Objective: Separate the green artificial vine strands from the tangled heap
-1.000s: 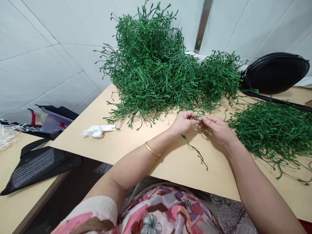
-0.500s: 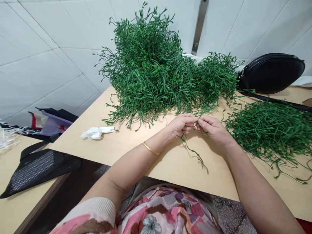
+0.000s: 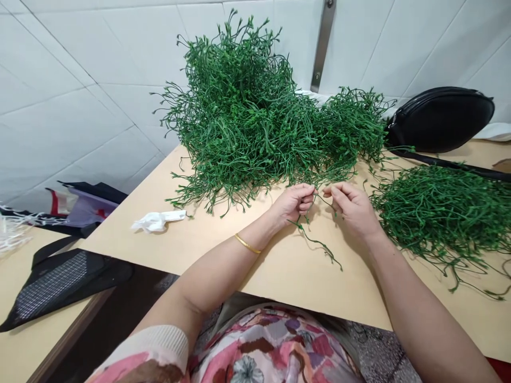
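Observation:
Over the table (image 3: 279, 271), my left hand (image 3: 294, 203) is closed, its thumb and fingers pinching a thin green artificial plant stem (image 3: 313, 241). Part of that stem hangs below the hand, with small branching nubs along it. My right hand (image 3: 353, 208) is just to the right, thumb and forefinger pinched together on a thin green strand that runs across the narrow gap between the hands. Whether both hands hold one stem or two, I cannot tell. Beyond the hands rises a large tangled heap of green stems (image 3: 247, 127). A lower pile of stems (image 3: 447, 207) lies right of my right hand.
A crumpled white tissue (image 3: 157, 221) lies at the table's left. A black bag (image 3: 443, 121) with a strap stands at the back right. A tiled wall (image 3: 120, 48) with a metal strip (image 3: 322, 48) closes the back. A black mesh item (image 3: 56, 276) rests on a surface at left.
My hands were touching at the fingertips and are now slightly apart, the right one moved rightward. A strand now shows between them. The view has shifted slightly.

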The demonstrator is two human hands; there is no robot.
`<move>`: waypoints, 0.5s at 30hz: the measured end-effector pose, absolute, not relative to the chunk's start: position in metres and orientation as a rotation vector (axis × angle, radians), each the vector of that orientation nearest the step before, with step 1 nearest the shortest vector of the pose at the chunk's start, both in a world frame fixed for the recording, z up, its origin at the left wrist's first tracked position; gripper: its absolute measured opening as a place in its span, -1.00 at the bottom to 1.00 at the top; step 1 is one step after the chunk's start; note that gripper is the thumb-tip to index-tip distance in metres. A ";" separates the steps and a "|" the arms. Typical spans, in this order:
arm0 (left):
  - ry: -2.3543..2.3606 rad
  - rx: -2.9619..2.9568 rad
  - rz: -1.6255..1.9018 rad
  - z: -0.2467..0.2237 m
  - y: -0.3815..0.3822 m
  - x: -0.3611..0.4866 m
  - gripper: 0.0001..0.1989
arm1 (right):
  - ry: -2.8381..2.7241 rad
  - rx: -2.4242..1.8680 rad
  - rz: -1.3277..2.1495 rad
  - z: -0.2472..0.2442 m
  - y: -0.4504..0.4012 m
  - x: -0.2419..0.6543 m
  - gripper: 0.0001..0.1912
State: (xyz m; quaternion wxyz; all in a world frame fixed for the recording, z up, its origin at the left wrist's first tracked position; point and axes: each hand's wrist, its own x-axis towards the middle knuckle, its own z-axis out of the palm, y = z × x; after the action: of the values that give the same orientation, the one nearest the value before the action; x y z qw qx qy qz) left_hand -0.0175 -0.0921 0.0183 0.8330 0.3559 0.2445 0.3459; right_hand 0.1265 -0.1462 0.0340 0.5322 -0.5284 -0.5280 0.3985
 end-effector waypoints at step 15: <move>0.707 0.788 0.894 0.012 -0.105 -0.003 -0.87 | -1.093 -1.175 1.349 0.026 -0.144 0.118 -0.63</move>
State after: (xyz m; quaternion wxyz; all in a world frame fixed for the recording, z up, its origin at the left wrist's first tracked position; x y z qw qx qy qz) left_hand -0.0035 -0.1050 0.0119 0.7694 0.3633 0.3259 0.4122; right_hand 0.1183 -0.1438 0.0265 0.4993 -0.4857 -0.4517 0.5575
